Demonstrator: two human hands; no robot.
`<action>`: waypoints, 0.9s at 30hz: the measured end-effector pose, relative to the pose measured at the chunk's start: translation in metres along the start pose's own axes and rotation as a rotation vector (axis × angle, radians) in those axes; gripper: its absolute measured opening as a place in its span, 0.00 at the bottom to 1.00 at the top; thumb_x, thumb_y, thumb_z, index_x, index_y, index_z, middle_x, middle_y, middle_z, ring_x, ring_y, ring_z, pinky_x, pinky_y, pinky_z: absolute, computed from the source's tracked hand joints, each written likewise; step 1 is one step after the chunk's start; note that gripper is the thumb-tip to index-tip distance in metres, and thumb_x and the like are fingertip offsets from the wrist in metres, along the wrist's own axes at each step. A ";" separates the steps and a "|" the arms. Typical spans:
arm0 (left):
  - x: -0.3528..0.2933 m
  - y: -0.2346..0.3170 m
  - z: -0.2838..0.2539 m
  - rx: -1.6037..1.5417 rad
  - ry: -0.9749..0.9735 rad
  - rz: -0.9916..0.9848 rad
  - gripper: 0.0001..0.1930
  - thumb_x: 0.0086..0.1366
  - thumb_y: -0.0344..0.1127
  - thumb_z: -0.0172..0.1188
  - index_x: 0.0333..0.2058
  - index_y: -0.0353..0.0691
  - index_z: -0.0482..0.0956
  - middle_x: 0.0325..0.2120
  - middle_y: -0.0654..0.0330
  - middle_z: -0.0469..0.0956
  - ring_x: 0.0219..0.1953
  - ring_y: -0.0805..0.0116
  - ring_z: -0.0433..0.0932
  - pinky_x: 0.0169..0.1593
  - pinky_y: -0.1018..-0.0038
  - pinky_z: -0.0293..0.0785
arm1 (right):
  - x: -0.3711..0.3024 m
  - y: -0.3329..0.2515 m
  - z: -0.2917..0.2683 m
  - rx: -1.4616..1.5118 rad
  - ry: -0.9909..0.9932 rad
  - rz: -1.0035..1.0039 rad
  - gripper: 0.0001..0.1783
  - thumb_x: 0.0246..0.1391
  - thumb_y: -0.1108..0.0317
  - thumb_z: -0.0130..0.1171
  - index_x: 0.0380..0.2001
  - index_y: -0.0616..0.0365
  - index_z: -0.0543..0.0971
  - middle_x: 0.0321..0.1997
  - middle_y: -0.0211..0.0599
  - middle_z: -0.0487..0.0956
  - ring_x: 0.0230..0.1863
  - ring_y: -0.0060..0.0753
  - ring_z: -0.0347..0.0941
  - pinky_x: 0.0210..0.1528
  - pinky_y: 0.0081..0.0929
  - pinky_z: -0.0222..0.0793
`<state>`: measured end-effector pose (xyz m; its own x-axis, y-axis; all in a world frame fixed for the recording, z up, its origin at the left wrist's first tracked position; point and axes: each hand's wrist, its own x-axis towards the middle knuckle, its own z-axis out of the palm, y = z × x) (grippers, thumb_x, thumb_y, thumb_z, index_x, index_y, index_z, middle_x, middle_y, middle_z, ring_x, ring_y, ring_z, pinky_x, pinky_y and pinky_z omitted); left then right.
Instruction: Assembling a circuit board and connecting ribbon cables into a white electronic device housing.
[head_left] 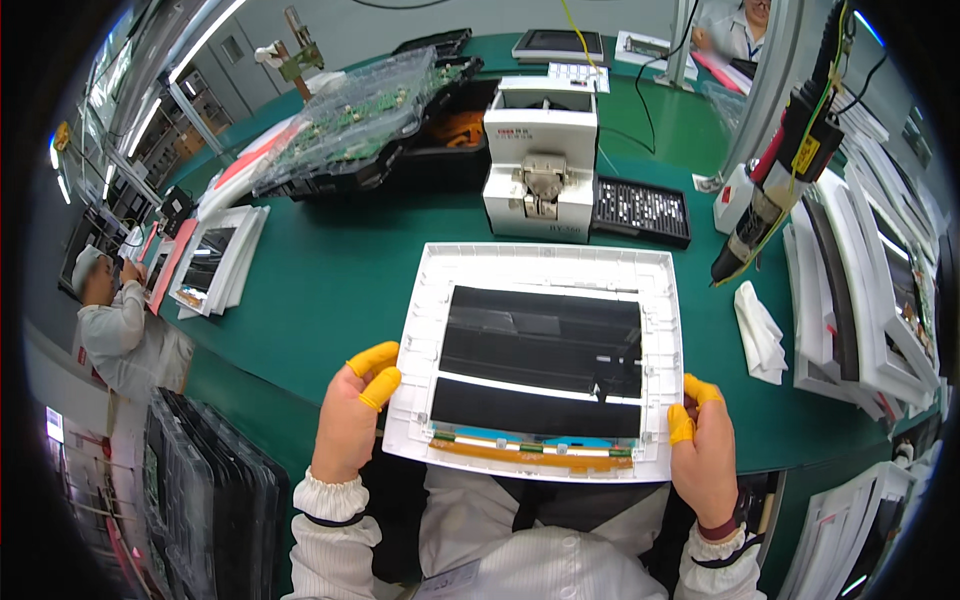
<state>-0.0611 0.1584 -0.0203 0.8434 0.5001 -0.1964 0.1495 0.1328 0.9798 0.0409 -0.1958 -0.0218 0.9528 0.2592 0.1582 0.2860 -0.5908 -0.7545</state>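
Between my two hands is a white plastic frame with a dark display panel set in it. A white strip crosses the panel, and an orange flex strip runs along its near side. My left hand grips the left edge of the frame, yellow finger cots on its thumb and finger. On the opposite edge my right hand holds on, also in yellow finger cots. The frame's near edge overhangs the table edge above my lap.
A white screw feeder machine stands beyond the frame, beside a black tray of small parts. An electric screwdriver hangs at the right, near a white cloth and stacked white frames. Black trays with circuit boards lie far left.
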 end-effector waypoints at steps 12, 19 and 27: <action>0.011 -0.022 0.000 -0.112 0.052 0.086 0.17 0.67 0.25 0.60 0.54 0.31 0.72 0.47 0.55 0.79 0.48 0.70 0.78 0.55 0.75 0.73 | 0.009 0.024 -0.003 0.051 0.083 -0.093 0.13 0.64 0.73 0.55 0.49 0.68 0.75 0.41 0.43 0.75 0.38 0.36 0.73 0.41 0.25 0.69; -0.006 -0.020 -0.008 -0.023 0.185 0.205 0.16 0.67 0.25 0.60 0.53 0.33 0.74 0.45 0.57 0.79 0.47 0.70 0.77 0.55 0.74 0.73 | 0.005 0.035 0.015 0.143 0.195 -0.139 0.18 0.63 0.72 0.57 0.55 0.65 0.75 0.39 0.39 0.76 0.39 0.29 0.73 0.44 0.25 0.70; -0.131 0.031 -0.005 0.794 0.182 0.508 0.18 0.62 0.35 0.67 0.50 0.40 0.80 0.46 0.55 0.81 0.49 0.59 0.78 0.54 0.69 0.73 | -0.010 0.030 -0.017 0.190 0.085 -0.028 0.20 0.70 0.64 0.51 0.59 0.65 0.72 0.49 0.45 0.79 0.44 0.33 0.76 0.49 0.26 0.71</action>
<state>-0.1698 0.1014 0.0353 0.8208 0.4724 0.3210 0.1508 -0.7214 0.6759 0.0418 -0.2291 -0.0354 0.9524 0.2027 0.2278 0.2954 -0.4275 -0.8544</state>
